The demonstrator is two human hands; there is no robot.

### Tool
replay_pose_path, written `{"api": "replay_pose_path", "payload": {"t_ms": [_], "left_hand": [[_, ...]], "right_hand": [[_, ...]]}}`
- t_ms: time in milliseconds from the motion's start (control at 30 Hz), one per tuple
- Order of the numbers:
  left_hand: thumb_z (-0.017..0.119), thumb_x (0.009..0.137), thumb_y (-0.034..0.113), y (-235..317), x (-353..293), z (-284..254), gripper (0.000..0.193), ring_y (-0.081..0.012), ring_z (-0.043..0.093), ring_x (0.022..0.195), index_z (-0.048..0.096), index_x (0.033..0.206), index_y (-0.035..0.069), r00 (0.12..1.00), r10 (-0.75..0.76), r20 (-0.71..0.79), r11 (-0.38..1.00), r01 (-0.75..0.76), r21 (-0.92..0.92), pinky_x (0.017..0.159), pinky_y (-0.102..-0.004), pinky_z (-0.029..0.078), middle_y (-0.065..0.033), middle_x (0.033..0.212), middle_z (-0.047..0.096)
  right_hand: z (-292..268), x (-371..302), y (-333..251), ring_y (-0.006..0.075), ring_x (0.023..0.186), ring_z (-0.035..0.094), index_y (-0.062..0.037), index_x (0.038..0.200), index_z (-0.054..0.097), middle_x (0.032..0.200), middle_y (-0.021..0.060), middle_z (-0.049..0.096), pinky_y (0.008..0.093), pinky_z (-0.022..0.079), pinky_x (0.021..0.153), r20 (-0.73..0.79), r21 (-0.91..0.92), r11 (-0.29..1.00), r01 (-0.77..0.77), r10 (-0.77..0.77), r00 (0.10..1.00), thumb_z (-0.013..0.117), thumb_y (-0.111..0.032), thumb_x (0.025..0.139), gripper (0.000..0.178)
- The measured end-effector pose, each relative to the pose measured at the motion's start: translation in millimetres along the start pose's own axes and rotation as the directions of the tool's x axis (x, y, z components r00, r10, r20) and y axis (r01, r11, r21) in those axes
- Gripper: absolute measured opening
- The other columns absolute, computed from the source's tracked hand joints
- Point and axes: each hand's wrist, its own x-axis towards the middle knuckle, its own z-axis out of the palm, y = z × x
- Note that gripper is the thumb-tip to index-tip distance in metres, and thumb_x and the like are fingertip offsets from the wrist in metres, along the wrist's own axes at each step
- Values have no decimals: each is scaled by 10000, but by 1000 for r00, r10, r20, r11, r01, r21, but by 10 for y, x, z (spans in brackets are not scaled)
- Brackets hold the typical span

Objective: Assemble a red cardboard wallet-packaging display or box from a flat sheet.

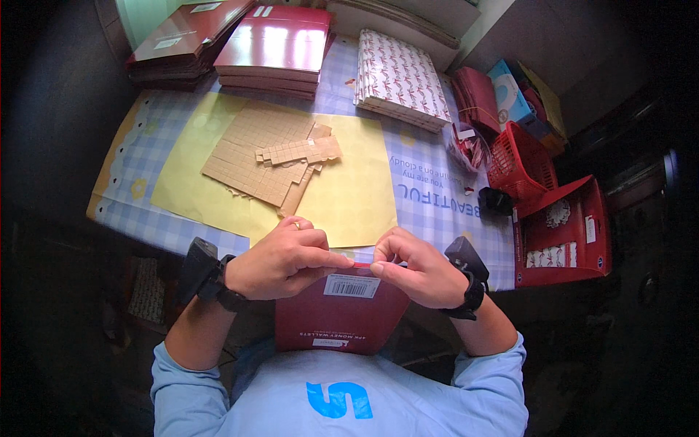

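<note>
A dark red cardboard package [306, 313] with a white barcode label leans against my body at the table's near edge, its top edge up. My left hand [287, 258] is closed at that top edge, its index finger stretched along it toward the middle. Facing it, my right hand [416, 269] pinches the same edge between thumb and bent fingers. A bright red strip [360, 265] shows along the edge between the two hands. Whether it is part of the package I cannot tell. Just beyond my left hand lie brown scored sheets of small squares [255, 156], with a loose piece on top.
Yellow paper [357, 189] lies under the brown sheets on a blue checked tablecloth [429, 175]. Stacked red packages [273, 44] and a patterned white stack [400, 76] stand at the back. To the right are a red basket [520, 164] and an open red box [568, 269].
</note>
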Motion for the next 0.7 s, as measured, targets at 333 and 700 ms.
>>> {"api": "replay_pose_path", "payload": {"t_ms": [333, 700], "left_hand": [[691, 828, 83, 1, 3, 3, 368, -186, 484, 788, 692, 1165, 230, 1000, -4, -4, 1000, 4, -1, 786, -335, 351, -7, 800, 518], [688, 820, 69, -1, -5, 8, 385, -189, 487, 789, 695, 1167, 236, 1000, -7, -9, 1000, 7, -4, 784, -333, 355, -8, 794, 508]], "right_hand": [[4, 36, 11, 199, 802, 538, -15, 886, 591, 885, 101, 530, 304, 441, 719, -30, -61, 998, -8, 7, 1000, 629, -196, 912, 186], [68, 51, -31, 189, 718, 565, -10, 917, 594, 928, 113, 535, 312, 479, 660, -165, -64, 992, -108, 96, 982, 650, -160, 886, 163]]}}
